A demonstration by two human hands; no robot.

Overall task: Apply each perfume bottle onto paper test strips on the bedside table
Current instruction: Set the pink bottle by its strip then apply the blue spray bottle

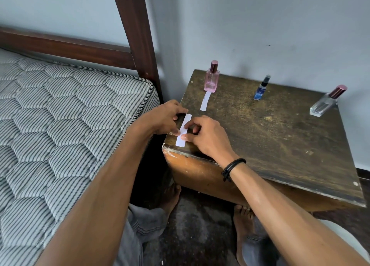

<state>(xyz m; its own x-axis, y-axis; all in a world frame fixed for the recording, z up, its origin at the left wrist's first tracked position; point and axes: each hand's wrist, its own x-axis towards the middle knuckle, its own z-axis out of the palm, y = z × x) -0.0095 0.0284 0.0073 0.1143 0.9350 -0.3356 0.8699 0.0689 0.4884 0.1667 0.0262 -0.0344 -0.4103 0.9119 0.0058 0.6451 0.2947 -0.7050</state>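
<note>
Both hands, left (163, 118) and right (208, 134), pinch a strip (183, 130) lying near-to-far on the tabletop (270, 129); pink bottle (211, 78) holds pink liquid.

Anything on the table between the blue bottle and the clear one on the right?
No. In the head view, the tabletop between the blue bottle and the clear bottle is bare, scuffed wood with no test strip.

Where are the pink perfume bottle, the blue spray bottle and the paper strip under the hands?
pink perfume bottle (211, 81): head view, glass body.
blue spray bottle (260, 91): head view, blue body.
paper strip (183, 130): head view, middle, between fingertips.
</note>
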